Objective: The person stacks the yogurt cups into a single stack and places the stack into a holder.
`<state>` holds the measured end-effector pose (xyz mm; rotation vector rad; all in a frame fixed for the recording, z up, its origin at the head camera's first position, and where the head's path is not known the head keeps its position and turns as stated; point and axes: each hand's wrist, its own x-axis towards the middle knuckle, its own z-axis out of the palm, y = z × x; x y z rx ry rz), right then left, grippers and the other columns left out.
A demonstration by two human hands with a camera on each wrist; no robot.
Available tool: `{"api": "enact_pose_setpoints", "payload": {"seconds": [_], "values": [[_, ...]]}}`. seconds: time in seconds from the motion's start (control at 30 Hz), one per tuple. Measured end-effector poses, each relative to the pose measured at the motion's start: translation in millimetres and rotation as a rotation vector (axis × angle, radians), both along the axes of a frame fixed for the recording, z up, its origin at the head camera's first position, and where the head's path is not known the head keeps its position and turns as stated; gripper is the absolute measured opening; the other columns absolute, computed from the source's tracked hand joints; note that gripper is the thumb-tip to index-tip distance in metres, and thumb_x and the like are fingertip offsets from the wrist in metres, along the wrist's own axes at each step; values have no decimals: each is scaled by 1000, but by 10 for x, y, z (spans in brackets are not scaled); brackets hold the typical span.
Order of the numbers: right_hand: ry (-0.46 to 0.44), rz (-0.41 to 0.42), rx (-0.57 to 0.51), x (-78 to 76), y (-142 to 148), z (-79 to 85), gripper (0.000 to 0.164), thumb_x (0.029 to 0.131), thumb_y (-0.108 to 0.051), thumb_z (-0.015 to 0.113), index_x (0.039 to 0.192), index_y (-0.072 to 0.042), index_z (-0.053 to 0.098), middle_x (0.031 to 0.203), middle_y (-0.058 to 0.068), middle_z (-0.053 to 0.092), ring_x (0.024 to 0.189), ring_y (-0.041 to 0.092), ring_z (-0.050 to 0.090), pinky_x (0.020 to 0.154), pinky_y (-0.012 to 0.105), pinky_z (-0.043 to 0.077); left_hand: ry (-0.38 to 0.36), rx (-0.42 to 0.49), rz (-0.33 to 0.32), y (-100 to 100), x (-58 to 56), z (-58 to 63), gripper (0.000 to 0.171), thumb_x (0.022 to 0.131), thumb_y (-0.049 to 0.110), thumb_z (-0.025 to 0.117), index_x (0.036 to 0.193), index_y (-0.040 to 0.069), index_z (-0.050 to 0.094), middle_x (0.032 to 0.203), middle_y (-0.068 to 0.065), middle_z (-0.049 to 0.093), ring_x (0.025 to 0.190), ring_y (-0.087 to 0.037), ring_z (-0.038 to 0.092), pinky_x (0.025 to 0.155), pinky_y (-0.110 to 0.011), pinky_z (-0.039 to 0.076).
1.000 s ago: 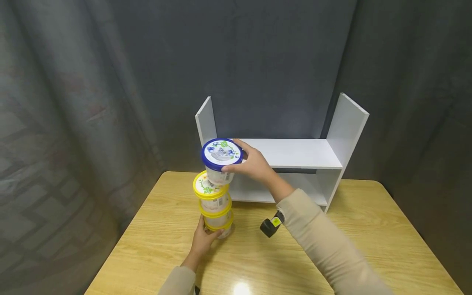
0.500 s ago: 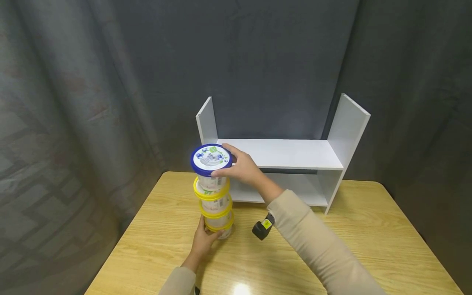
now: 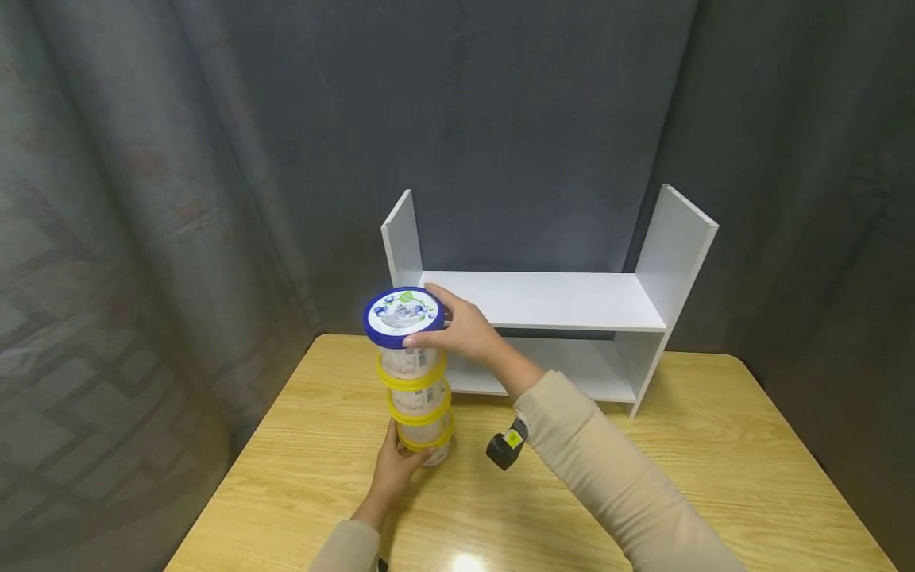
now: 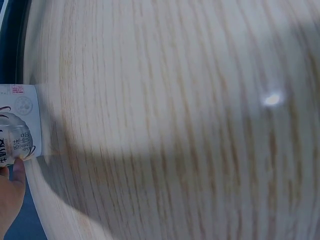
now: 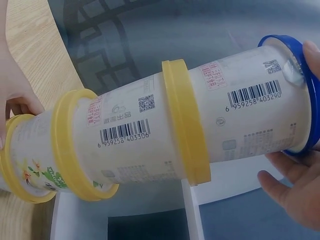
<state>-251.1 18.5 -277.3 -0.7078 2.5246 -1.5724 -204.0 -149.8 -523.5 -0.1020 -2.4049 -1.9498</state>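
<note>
Several lidded paper tubs stand in one column on the table. On top is the blue-lidded tub (image 3: 403, 312), over the yellow-lidded tubs (image 3: 420, 397). My right hand (image 3: 465, 334) grips the blue lid's rim from the right, thumb in front and fingers behind. In the right wrist view, the base of the blue-lidded tub (image 5: 245, 102) meets the uppermost yellow lid (image 5: 186, 122). Low on the column, my left hand (image 3: 393, 470) holds the bottom tub (image 3: 438, 454), its thumb across the front. The left wrist view shows only part of that tub (image 4: 22, 122).
A white two-level shelf (image 3: 557, 300) with tall side panels stands just behind and right of the column. Dark curtains (image 3: 529, 143) surround the wooden table (image 3: 307, 461). A black device (image 3: 505, 447) with a yellow label hangs under the right wrist.
My right hand has brought the blue-lidded tub left and down, from above the column's right side onto the top yellow lid. The left hand has stayed at the bottom tub.
</note>
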Motion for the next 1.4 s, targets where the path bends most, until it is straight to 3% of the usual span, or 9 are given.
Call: {"api": "enact_pose_setpoints", "payload": {"seconds": [0.5, 0.73, 1.03, 1.27, 1.4], "values": [[5, 11, -35, -11, -21, -22, 92, 64, -35, 75, 137, -15, 23, 136, 6, 32, 121, 24, 31, 97, 44, 31, -5, -23, 25, -5, -18, 27, 92, 71, 19, 71, 138, 20, 9, 129, -19, 33, 112, -37, 39, 89, -37, 42], [46, -31, -23, -21, 39, -30, 91, 63, -38, 74, 136, -15, 26, 137, 4, 30, 121, 25, 32, 96, 42, 33, -1, -27, 14, 1, -42, 22, 91, 72, 20, 70, 139, 20, 8, 130, -19, 32, 113, -37, 38, 90, -40, 41], [92, -61, -64, -42, 264, -91, 89, 64, -43, 72, 135, -14, 28, 134, 6, 35, 119, 27, 33, 95, 39, 35, 9, -21, 12, 3, -39, 38, 91, 71, 19, 70, 138, 18, 9, 129, -19, 33, 114, -36, 37, 90, -38, 41], [113, -95, -96, -47, 524, -173, 85, 67, -42, 70, 135, -15, 28, 133, 5, 36, 119, 25, 34, 95, 39, 36, 55, -66, 34, 20, -38, 19, 90, 71, 21, 70, 138, 14, 11, 126, -21, 36, 109, -38, 41, 86, -40, 44], [115, -110, -135, -42, 683, -209, 82, 69, -37, 70, 135, -13, 27, 133, 6, 36, 119, 27, 33, 95, 39, 35, 22, -47, 32, 16, -47, 17, 89, 70, 21, 71, 137, 16, 12, 127, -18, 35, 111, -36, 40, 88, -39, 43]]}}
